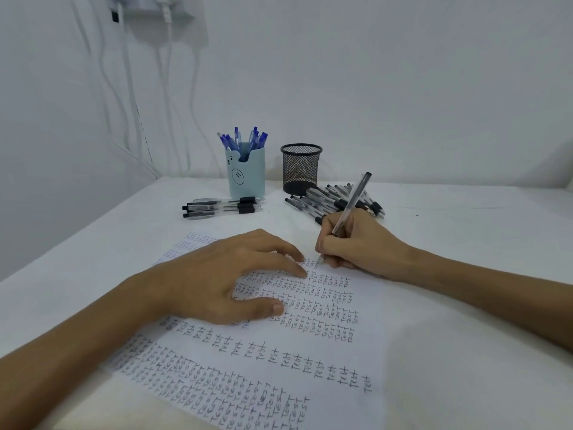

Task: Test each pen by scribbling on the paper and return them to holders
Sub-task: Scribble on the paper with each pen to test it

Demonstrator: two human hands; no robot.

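Observation:
My right hand (359, 243) grips a clear black pen (352, 203), its tip down on the sheet of paper (366, 308) near the top edge. The paper is covered in rows of the handwritten word "test". My left hand (223, 277) lies flat on the paper with fingers spread, holding nothing. A light blue bear holder (247, 173) at the back has several blue pens (245, 139) in it. Right of it stands a black mesh holder (300, 169), which looks empty. Loose black pens lie in a pile (335, 198) by the mesh holder and a small group (221, 207) before the blue holder.
A white cloth covers the table (465, 259). White cables (167, 88) hang down the wall at the back left from a socket. The wall stands close behind the holders.

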